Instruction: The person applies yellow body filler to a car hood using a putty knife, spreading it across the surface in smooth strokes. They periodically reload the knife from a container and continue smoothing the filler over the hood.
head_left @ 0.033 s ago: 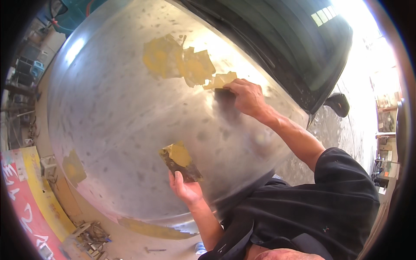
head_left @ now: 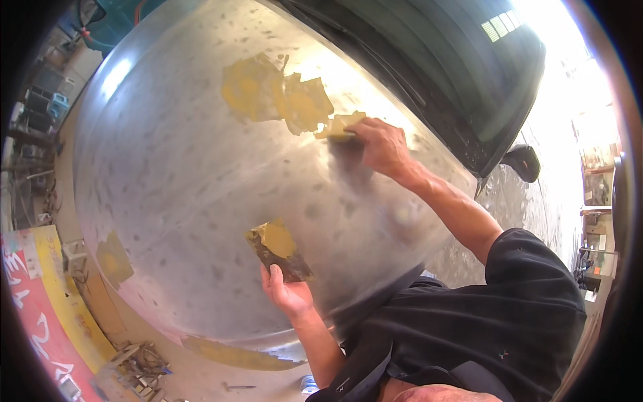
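My left hand [head_left: 287, 293] holds a dark flat plate [head_left: 284, 264] above the near part of a bare-metal car hood [head_left: 221, 181]. A lump of yellow body filler [head_left: 276, 238] sits on the plate's far end. Toward the windshield, my right hand [head_left: 383, 146] pinches a thin spreader, mostly hidden by the fingers and seen nearly edge-on. It lies against the near edge of a yellow filler patch [head_left: 345, 123] on the hood. Wider filler patches [head_left: 307, 102] reach to the left of it. The hood's surface is dull grey with darker spots.
The dark windshield [head_left: 462, 80] and side mirror [head_left: 522, 163] are at the right. Another filler patch [head_left: 115, 260] lies on the hood's left edge, and a yellow strip [head_left: 241, 354] runs along its near edge. A red and yellow board [head_left: 53, 301] and metal scraps [head_left: 139, 368] lie at lower left.
My right hand has tilted slightly, so less of the spreader's dark face shows. The left hand and its plate have stayed in place.
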`<state>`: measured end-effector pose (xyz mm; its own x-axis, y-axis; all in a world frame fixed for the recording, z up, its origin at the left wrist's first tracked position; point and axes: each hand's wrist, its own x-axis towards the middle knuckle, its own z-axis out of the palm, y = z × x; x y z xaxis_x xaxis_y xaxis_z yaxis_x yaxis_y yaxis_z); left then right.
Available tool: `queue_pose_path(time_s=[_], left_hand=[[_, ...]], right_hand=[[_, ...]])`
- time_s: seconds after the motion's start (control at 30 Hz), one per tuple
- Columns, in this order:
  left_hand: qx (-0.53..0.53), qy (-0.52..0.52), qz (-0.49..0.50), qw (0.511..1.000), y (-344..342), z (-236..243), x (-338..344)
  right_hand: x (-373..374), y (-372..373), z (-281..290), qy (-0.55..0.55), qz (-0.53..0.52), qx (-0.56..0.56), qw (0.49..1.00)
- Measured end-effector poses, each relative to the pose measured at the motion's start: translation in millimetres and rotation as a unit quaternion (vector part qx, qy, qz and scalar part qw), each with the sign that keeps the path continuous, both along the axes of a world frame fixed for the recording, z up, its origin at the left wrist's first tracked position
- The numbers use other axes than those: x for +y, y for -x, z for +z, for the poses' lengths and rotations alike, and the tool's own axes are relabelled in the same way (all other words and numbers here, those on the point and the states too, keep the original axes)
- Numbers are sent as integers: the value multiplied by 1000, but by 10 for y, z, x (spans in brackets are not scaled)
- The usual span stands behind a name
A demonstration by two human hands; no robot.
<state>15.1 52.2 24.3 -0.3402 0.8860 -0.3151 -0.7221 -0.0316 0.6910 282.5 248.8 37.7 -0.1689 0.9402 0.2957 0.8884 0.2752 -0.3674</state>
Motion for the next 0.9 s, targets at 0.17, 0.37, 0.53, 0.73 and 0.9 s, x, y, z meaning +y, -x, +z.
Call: queue_pose_path(time_s=[0.17,0.37,0.53,0.73,0.9], left_hand=[[5,-5,-28,1000,52,-129,-46],[-29,0,2,1000,-16,-92,-19],[0,-14,-23,1000,14,-88,4],[4,-19,-26,999,49,-116,-19],[-22,-29,-24,999,65,-150,-40]], right_hand=[[228,137,32,-23,85,16,996],[-266,95,145,70,128,-8,989],[-439,-269,231,85,-97,44,991],[65,34,126,0,23,46,999],[216,312,-215,-43,64,15,997]])
